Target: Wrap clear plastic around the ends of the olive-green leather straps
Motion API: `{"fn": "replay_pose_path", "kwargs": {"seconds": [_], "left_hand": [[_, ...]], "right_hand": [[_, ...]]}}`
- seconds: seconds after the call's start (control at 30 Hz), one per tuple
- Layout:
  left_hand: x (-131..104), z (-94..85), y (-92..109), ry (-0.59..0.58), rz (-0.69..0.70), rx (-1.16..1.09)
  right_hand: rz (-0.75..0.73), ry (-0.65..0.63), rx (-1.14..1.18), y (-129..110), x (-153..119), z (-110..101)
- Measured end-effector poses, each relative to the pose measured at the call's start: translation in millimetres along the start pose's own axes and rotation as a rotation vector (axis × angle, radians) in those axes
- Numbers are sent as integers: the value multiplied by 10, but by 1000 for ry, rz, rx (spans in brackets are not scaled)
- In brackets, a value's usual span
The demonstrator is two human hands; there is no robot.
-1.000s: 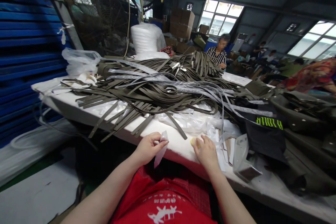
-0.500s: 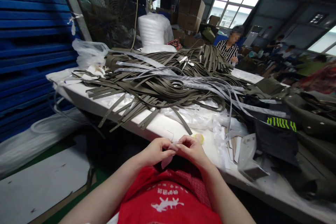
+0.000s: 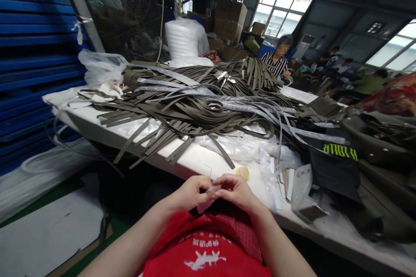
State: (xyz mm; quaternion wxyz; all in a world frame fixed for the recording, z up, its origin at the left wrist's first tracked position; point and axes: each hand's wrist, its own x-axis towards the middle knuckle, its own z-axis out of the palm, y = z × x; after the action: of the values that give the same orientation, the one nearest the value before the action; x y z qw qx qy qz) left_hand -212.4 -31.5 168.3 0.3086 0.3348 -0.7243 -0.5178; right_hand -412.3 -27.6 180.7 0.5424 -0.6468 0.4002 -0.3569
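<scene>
- Fingertips of the left hand point(image 3: 191, 192) are pinching a pale translucent slip point(image 3: 204, 206), probably thin plastic film, though the fingers are covering much of it.
- Thumb and forefinger of the right hand point(image 3: 237, 192) are meeting the left fingertips and pinching the upper end of the slip, while the other fingers are curling loosely inward.
- The slip is hanging between the two hands, its lower end pointing toward the lap, just in front of the near edge of a white worktable point(image 3: 198, 156).
- A round yellow-rimmed container point(image 3: 242, 173) is lying on the tabletop just beyond the right hand.
- Olive-brown flat straps point(image 3: 191, 114) are sprawling in a heap across the worktable, several ends overhanging the near edge, and grey plastic-looking strips point(image 3: 253, 106) are lying over them.
- Clear plastic sheeting point(image 3: 240, 149) is spreading beneath the near side of the heap.
- Farther right, black fabric point(image 3: 334, 177) bearing yellow-green lettering is lying beside a clear plastic packet point(image 3: 300, 187).
- A white foam roll point(image 3: 182, 43) is standing behind the heap, and blue slatted pallets point(image 3: 35, 43) are rising at the left.
- A red apron point(image 3: 172, 253) with a white animal print is covering the person's front.
- Across the worktable, a co-worker point(image 3: 275, 64) in a striped top is holding a hand before the chest.
</scene>
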Motion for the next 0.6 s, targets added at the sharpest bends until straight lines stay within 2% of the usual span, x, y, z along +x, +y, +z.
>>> {"fn": "replay_pose_path", "kwargs": {"seconds": [0.17,0.33,0.4,0.5,0.6], "left_hand": [[-23,11,39,11,-60,-7],[-35,29,71,-54,-88,-55],[-27,36,72,-70,-85,-80],[-10,39,52,-7,-71,-13],[-8,43,25,24,-108,25]], "right_hand": [[-123,84,-227,16,10,44],[-124,160,-296,87,22,155],[-117,139,-317,95,70,125],[-103,119,-452,100,236,-125],[-36,329,-868,153,487,-556]]}}
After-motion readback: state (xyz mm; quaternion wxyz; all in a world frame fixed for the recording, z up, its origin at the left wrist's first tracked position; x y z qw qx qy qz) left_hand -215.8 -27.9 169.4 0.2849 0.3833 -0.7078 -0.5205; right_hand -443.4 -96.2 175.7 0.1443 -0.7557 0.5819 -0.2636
